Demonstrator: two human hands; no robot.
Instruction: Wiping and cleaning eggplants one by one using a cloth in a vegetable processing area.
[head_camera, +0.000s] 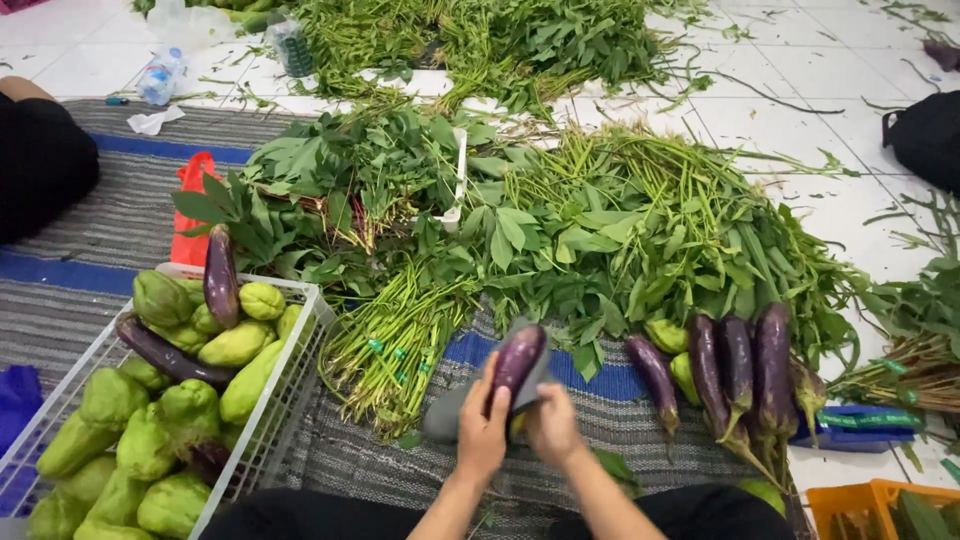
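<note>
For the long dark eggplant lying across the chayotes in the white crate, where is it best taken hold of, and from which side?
Probably around the middle of the long dark eggplant, coming from above. It lies slantwise on top of the chayotes in the white crate, so its upper side is bare, while the crate wall and the packed chayotes block the sides. A second eggplant leans near its upper end.

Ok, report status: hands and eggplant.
Left hand and right hand both gripping one purple eggplant. A grey cloth is under it. Nothing obstructing.

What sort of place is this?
Probably a produce-sorting spot on a tiled floor: bundled leafy greens heaped on striped mats, a white crate of chayotes, and both hands holding a purple eggplant.
</note>
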